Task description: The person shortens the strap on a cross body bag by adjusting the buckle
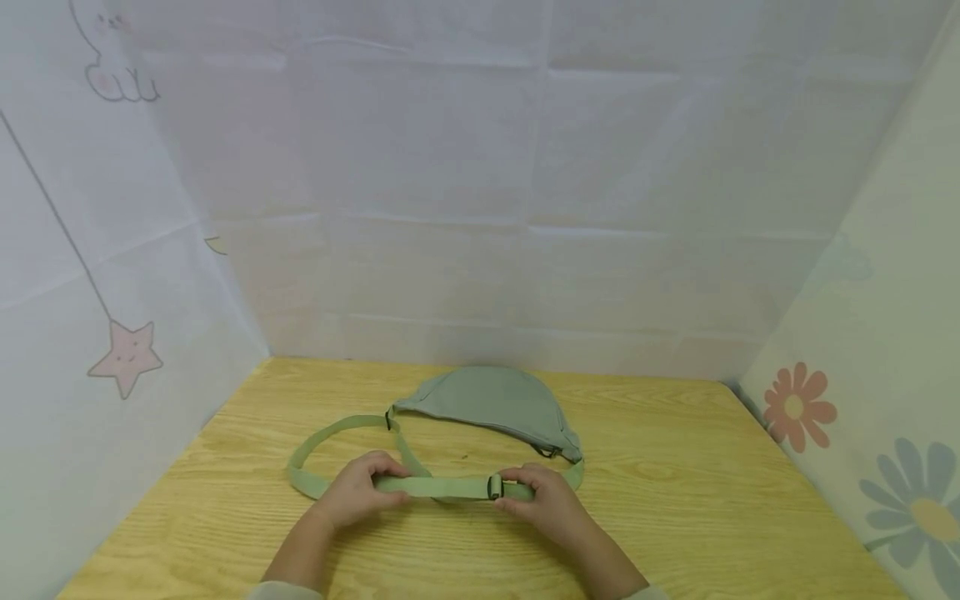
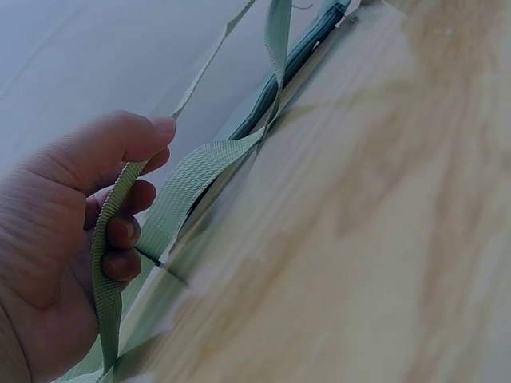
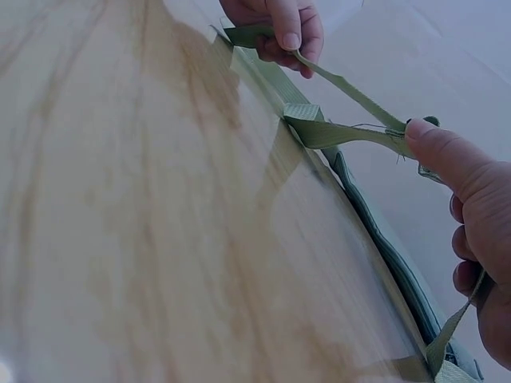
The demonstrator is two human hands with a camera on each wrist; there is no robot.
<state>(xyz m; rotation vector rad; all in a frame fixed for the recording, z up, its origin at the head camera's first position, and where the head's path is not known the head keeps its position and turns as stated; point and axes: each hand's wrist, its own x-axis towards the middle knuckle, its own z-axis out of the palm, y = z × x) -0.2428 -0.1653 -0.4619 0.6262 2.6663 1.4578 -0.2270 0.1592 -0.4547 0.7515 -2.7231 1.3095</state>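
So I've got 1 green webbing strap [image 1: 450, 487] stretched across the bottom center of the frame, my left hand [image 1: 356, 492] pinching it on the left, my right hand [image 1: 551, 504] pinching it by the black slider buckle [image 1: 495, 487]. Gray-green waist bag [image 1: 487, 402] lies on the wood-grain table [image 1: 697, 483], just below frame center.
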